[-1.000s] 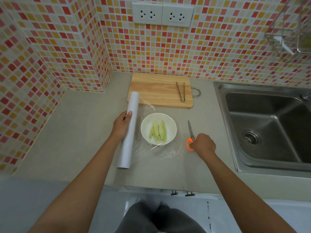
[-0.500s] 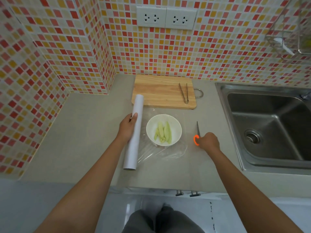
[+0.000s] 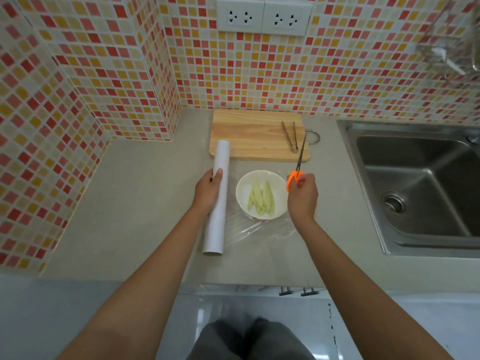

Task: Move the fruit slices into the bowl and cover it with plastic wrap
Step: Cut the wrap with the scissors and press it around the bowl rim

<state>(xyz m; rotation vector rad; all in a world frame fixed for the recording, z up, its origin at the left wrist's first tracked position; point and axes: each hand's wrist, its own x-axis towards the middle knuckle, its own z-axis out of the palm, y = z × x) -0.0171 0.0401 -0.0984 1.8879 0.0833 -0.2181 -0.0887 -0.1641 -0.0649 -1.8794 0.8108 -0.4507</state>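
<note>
A white bowl [image 3: 244, 187] stands on the counter with several pale green fruit slices [image 3: 261, 200] inside. A sheet of clear plastic wrap [image 3: 262, 231] runs from the white roll [image 3: 217, 214] over the bowl and wrinkles on the counter in front of it. My left hand [image 3: 207, 192] rests on the roll, left of the bowl. My right hand [image 3: 302, 197] is raised just right of the bowl and holds orange-handled scissors [image 3: 298, 165] with the blades pointing away towards the board.
A wooden cutting board [image 3: 249, 136] lies behind the bowl with metal tongs [image 3: 291, 137] on its right end. A steel sink [image 3: 415, 183] takes up the right side. Tiled walls close the left and back, with sockets [image 3: 263, 16] above.
My right hand has picked the scissors up off the counter and brought them left and up, beside the bowl. The left hand stays on the roll.
</note>
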